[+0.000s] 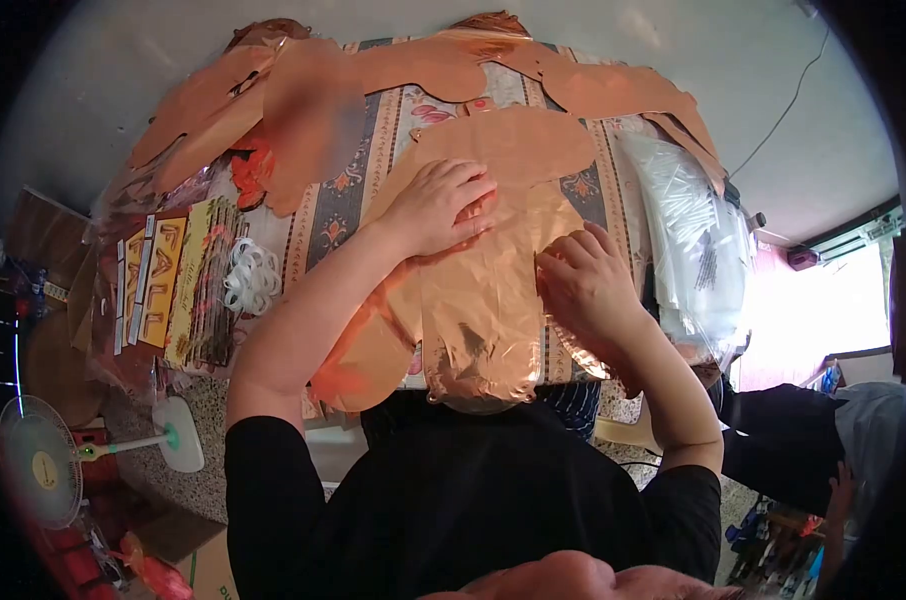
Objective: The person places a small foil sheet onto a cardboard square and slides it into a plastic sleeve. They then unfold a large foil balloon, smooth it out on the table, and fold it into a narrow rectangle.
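Observation:
A shiny copper-coloured foil balloon [481,320], flat and uninflated, lies creased at the front of the table before me. My left hand [438,208] rests on its upper part, thumb apart from the slightly bent fingers. At the right edge of the foil, the fingers of my right hand [588,280] are curled in and pressed together on the edge; the fingertips are partly hidden. Another flat copper sheet [518,140] spreads just beyond my hands. More copper foil [358,365] shows under my left forearm.
Flat copper balloons [613,90] lie along the far edge. On the left are yellow "FALL" packets [163,275] and a coil of white ribbon [253,275]. A clear bag of white straws [688,220] lies right. A fan [41,465] stands lower left; a person [803,440] is at right.

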A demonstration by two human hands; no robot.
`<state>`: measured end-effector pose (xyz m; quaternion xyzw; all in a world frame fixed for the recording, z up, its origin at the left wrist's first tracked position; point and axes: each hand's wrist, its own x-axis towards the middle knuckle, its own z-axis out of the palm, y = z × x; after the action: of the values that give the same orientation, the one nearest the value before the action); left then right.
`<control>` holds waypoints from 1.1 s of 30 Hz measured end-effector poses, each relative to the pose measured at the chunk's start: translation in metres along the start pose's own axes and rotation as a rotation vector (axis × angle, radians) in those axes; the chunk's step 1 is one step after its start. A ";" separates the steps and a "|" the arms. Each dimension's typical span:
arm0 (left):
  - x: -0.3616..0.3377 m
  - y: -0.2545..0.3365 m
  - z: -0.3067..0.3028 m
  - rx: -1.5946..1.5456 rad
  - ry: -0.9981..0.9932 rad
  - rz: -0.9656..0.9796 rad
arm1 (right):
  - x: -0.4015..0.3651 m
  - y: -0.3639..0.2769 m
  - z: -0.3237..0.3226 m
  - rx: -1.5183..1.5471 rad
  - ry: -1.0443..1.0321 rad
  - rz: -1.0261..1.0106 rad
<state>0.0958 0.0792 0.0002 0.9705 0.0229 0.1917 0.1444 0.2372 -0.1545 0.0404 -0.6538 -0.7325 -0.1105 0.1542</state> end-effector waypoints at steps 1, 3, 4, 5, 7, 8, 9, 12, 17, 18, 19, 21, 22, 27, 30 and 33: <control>0.000 0.000 0.000 0.001 -0.004 0.000 | 0.001 -0.001 -0.001 -0.030 -0.010 -0.008; 0.001 -0.001 0.000 0.003 -0.007 -0.003 | 0.000 -0.002 -0.001 -0.029 -0.032 -0.003; 0.000 -0.001 0.000 0.005 0.003 -0.004 | 0.001 -0.003 0.000 -0.027 -0.052 0.004; 0.000 -0.001 0.000 0.006 0.011 -0.005 | 0.001 -0.005 0.000 -0.023 -0.051 0.001; 0.001 0.000 0.001 0.006 0.008 -0.010 | 0.001 -0.007 0.000 -0.010 -0.018 0.022; 0.000 0.000 0.001 0.005 0.005 -0.013 | 0.002 -0.007 -0.001 -0.006 -0.018 0.017; -0.001 -0.001 0.001 0.008 0.006 -0.018 | 0.002 -0.005 -0.002 0.000 -0.059 0.019; 0.000 -0.001 0.003 -0.005 0.022 0.007 | 0.003 -0.012 -0.011 0.033 -0.075 0.016; -0.001 -0.002 0.003 -0.016 0.028 0.019 | -0.011 -0.029 0.012 0.052 -0.102 -0.077; -0.001 -0.004 0.003 -0.016 0.029 0.022 | -0.014 -0.028 0.013 0.049 -0.101 -0.076; 0.000 -0.004 0.002 -0.029 0.036 0.029 | -0.014 -0.029 0.013 0.030 -0.114 -0.072; 0.004 -0.008 -0.003 -0.039 0.042 0.035 | -0.014 -0.030 0.013 0.012 -0.124 -0.070; 0.010 -0.008 -0.011 -0.081 0.015 0.026 | -0.014 -0.030 0.013 -0.003 -0.127 -0.070; 0.042 0.005 -0.017 -0.072 -0.055 0.046 | -0.015 -0.030 0.013 -0.022 -0.125 -0.067; 0.051 -0.004 0.004 -0.005 0.044 0.070 | -0.014 -0.030 0.012 -0.028 -0.128 -0.068; 0.056 -0.009 0.020 -0.046 0.204 0.020 | -0.015 -0.030 0.011 -0.023 -0.148 -0.058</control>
<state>0.1550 0.0879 0.0002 0.9426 0.0234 0.2913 0.1614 0.2085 -0.1678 0.0260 -0.6402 -0.7594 -0.0749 0.0888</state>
